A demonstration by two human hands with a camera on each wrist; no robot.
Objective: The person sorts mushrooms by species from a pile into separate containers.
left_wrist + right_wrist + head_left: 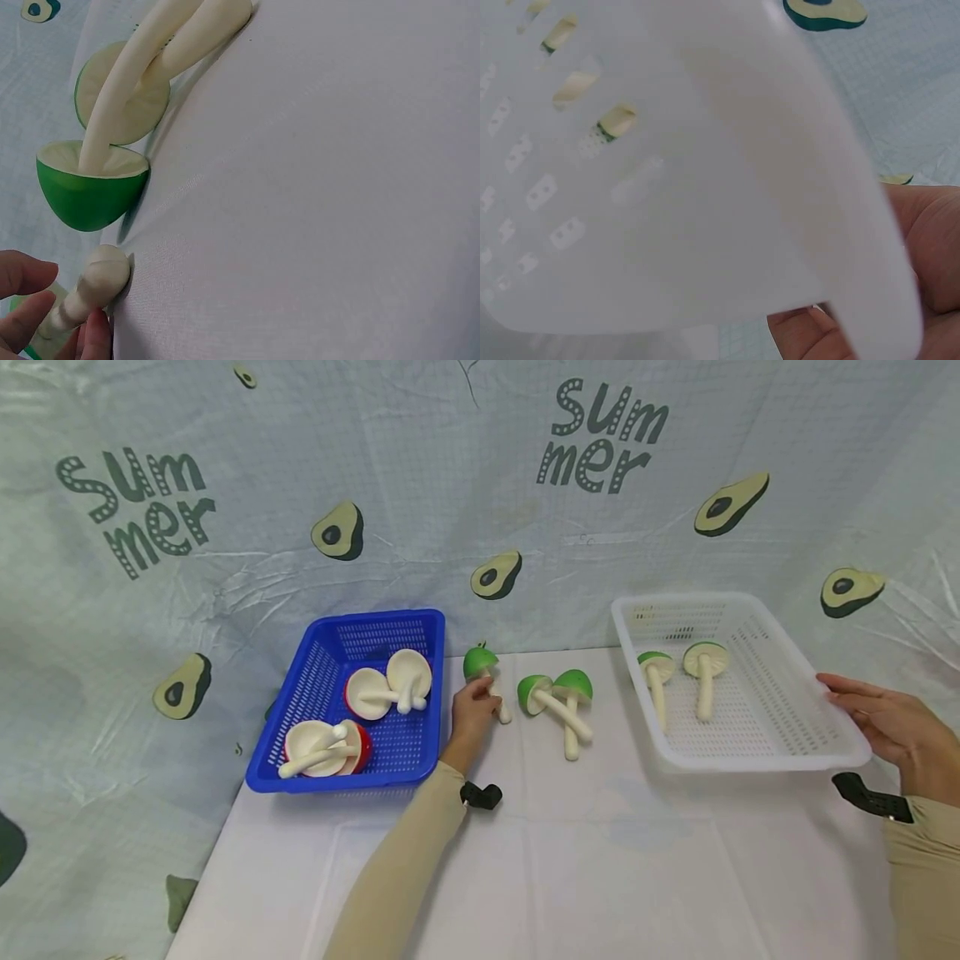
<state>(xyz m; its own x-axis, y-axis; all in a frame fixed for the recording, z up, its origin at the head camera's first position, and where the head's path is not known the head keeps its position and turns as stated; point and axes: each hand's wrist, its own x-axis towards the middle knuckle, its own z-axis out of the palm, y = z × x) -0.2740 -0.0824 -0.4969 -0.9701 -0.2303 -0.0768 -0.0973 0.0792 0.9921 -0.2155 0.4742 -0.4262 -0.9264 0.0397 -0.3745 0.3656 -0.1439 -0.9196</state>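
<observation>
My left hand (472, 714) pinches the pale stem of a green-capped toy mushroom (480, 662) beside the blue basket; the left wrist view shows fingers on both sides of the stem (105, 271). Just right of it, two more green-capped mushrooms (534, 693) lie with crossed stems on the white table. At the far right my right hand (900, 727) holds the right rim of a white basket (817, 745). Seen from the right wrist, the rim (840, 172) passes between parts of the hand. Two green-capped mushrooms (705, 660) lie in this basket's left half.
A blue basket (405, 777) on the left holds several red-capped toy mushrooms (366, 693) with pale stems. Behind the table (585, 860) hangs a sheet (420, 460) printed with avocados and lettering.
</observation>
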